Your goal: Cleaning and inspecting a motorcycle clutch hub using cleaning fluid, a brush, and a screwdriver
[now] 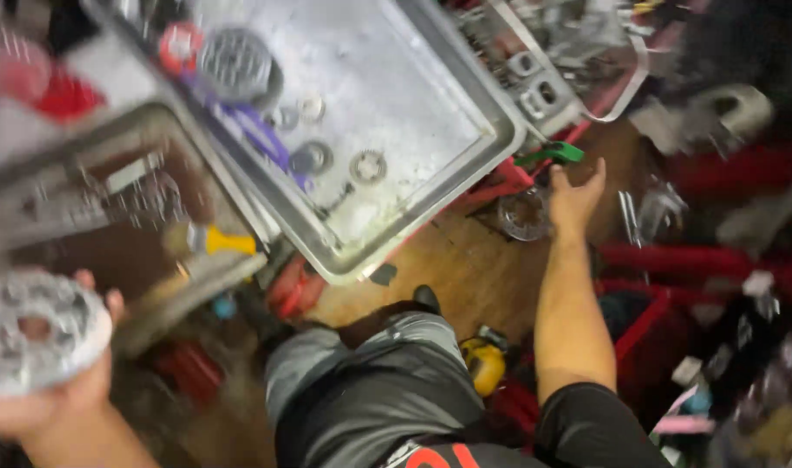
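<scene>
- Gripping a round, holed metal disc (33, 334) at near left, the left hand (53, 390) curls its fingers around the rim.
- Farther right, the right hand (573, 195) reaches with fingers spread, just beside a metal ring (524, 214) on the wooden floor (465, 269).
- Beyond the fingertips lies a green tab (552, 154).
- Farthest, a grey metal tray (396, 95) holds washers, and a red round label (181, 45) sits at its far-left corner.

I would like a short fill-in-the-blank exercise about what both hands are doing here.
1. The left hand holds a round metal ____ with holes.
2. The right hand reaches out with fingers ____, holding nothing.
3. Just above the right hand lies a ____ plastic piece.

Missing words: disc; open; green
</scene>
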